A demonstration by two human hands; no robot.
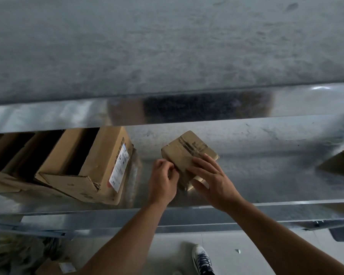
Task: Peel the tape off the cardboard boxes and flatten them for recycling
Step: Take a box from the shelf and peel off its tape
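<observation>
A small brown cardboard box [187, 149] with dark tape marks on top lies on the shiny metal table [266, 171], near the middle. My right hand [213, 177] lies across its near end, fingers spread over the top and thumb curled round the near edge. My left hand [162, 179] is at the box's left side, fingertips pinched together at its edge; whether tape is between them is too small to tell.
A large open cardboard box [87, 165] with a white label lies on its side at the left, more cardboard behind it. Another box corner [342, 161] shows at the right edge. A grey wall rises behind the table. Below, floor and a shoe [202, 259].
</observation>
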